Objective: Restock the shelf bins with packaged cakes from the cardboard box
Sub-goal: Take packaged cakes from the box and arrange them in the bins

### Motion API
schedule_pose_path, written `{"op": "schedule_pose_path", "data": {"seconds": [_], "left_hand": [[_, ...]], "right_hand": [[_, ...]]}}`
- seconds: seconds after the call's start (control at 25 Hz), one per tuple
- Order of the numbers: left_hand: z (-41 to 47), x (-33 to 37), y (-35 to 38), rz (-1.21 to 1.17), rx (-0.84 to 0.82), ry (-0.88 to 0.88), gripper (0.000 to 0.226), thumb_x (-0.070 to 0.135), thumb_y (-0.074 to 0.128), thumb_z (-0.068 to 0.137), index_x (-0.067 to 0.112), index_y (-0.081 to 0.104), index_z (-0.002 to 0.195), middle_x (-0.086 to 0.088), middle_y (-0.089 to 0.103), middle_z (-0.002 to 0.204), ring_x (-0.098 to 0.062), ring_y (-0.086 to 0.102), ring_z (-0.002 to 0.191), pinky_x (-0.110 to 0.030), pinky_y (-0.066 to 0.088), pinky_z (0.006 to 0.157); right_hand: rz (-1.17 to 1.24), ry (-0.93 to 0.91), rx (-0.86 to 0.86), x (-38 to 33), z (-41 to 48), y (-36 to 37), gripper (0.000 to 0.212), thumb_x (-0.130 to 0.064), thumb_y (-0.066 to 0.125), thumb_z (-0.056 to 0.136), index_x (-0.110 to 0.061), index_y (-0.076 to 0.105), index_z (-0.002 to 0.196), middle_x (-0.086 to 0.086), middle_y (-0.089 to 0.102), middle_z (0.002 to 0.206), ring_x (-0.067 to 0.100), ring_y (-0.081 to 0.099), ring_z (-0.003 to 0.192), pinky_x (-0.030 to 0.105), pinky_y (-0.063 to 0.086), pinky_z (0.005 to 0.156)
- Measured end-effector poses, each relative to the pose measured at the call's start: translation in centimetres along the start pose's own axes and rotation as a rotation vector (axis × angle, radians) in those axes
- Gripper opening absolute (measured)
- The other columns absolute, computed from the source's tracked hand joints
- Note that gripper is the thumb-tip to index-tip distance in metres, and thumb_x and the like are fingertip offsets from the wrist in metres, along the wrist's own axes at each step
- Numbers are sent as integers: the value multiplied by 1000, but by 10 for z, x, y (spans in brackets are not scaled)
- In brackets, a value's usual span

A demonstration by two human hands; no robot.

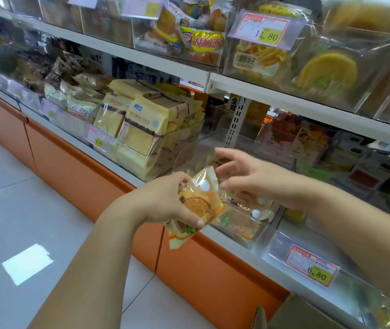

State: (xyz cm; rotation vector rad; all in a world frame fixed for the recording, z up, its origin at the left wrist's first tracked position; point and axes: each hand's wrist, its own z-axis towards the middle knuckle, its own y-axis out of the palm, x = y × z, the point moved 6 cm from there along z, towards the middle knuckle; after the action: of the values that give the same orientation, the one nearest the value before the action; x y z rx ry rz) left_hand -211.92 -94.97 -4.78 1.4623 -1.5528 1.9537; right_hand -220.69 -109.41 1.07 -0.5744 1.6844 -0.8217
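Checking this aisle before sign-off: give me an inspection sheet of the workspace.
Surface: white shelf carrying a clear bin.
Job's things: one packaged cake in hand; similar cakes lie in the bin; cardboard box corner at the bottom edge.
Clutter: nothing seen.
Grips: left hand grips the packaged cake; right hand open, fingers spread over the bin.
Cables: nothing seen.
Surroundings: yellow bread packs to the left, price tag, orange base panel, tiled floor.

a glossy pale tiled floor (23, 210) met an orange base panel (70, 167), yellow bread packs (139, 129) stood left of a white slotted upright (239, 119), brown packs (66, 67) lay further left, and red-bordered price tags read 6.80 (311, 265) low right and 11.80 (264, 28) above.
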Motion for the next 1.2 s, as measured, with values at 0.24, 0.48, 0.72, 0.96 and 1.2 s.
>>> {"op": "schedule_pose_path", "data": {"seconds": [0.24, 0.48, 0.72, 0.96, 1.2], "left_hand": [[14, 22, -10, -208, 148, 113, 83, 33, 91, 62, 34, 45, 130, 9, 62, 117, -10, 69, 91, -34, 62, 72], [42, 1, -19, -78, 731, 136, 68, 41, 72, 84, 30, 39, 143, 10, 43, 143, -9, 41, 131, -36, 39, 108], [72, -38, 10, -145, 517, -34, 90, 42, 64, 91, 33, 2, 156, 7, 11, 163, -14, 19, 148, -36, 29, 114], [76, -40, 9, -174, 519, -18, 91, 45, 64, 90, 40, 0, 154, 12, 13, 162, -11, 28, 143, -31, 36, 102], [75, -39, 8, -179, 519, -24, 92, 40, 68, 89, 37, 4, 155, 9, 17, 161, -12, 28, 144, -31, 34, 105]], "right_hand": [[226, -98, 174, 8, -12, -17, 76, -16, 83, 73, -49, 44, 129, 3, 71, 104, 17, 72, 88, 37, 60, 80], [331, 200, 578, 75, 34, -74, 38, -28, 81, 74, -38, 61, 104, -5, 60, 117, 18, 59, 103, 34, 48, 87], [239, 296, 841, 108, 121, -93, 45, -26, 84, 72, -21, 54, 105, 5, 58, 123, 26, 56, 110, 40, 51, 91], [160, 342, 698, 131, 162, -68, 50, -28, 78, 78, -18, 55, 121, 5, 57, 129, 25, 56, 114, 35, 49, 92], [173, 337, 546, 125, 145, -72, 75, -36, 75, 82, -22, 38, 146, 2, 49, 138, 25, 57, 111, 28, 45, 81]]}}
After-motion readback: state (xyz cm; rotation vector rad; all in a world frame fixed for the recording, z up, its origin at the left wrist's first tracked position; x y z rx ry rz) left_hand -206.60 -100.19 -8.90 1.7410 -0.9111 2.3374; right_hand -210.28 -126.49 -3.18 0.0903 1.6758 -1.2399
